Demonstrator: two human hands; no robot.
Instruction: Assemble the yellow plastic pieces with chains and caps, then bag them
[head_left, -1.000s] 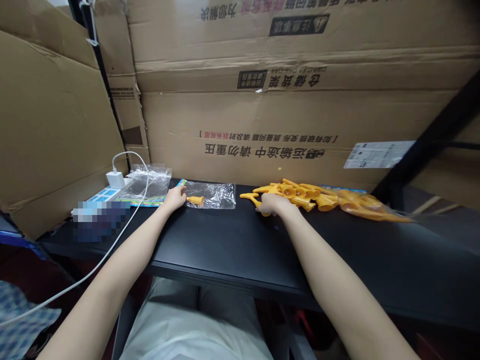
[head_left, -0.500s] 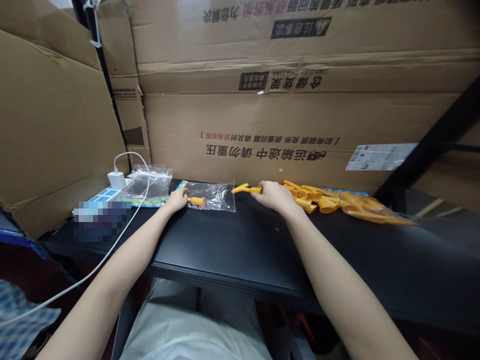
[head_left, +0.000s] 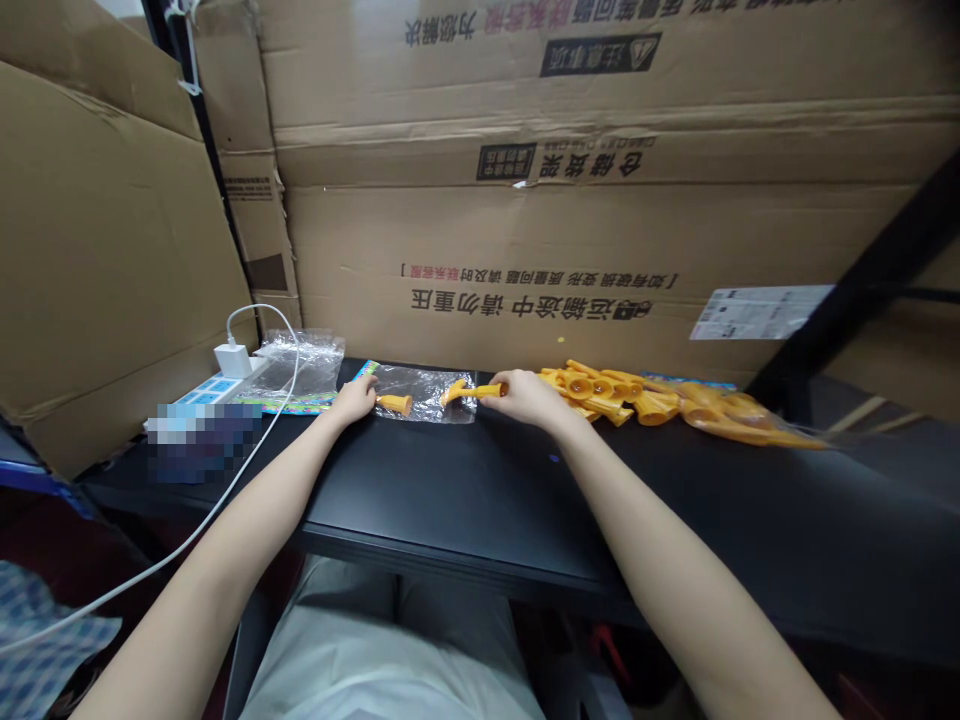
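Note:
My left hand (head_left: 355, 399) is closed at the left end of a clear plastic bag (head_left: 431, 408), which has a colourful strip at its far left corner. An orange flared piece (head_left: 395, 405) stretches right from those fingers, over or inside the bag; I cannot tell which. In my right hand (head_left: 529, 398) are slim orange plastic pieces (head_left: 480, 391), pinched at their right end and pointing left over the bag's right end. Just right of that hand lies a pile of orange cone-ended pieces (head_left: 600, 388).
A filled clear bag of orange pieces (head_left: 739, 415) lies at the right. Left are another clear bag (head_left: 300, 362), a power strip (head_left: 214, 388) with a white charger (head_left: 233, 360), and its cable. A cardboard wall (head_left: 480, 230) closes the back of the black table (head_left: 465, 490).
My right hand has moved left with the orange pieces, away from the pile, bringing their tips over the bag's right end. My left hand has stayed in place.

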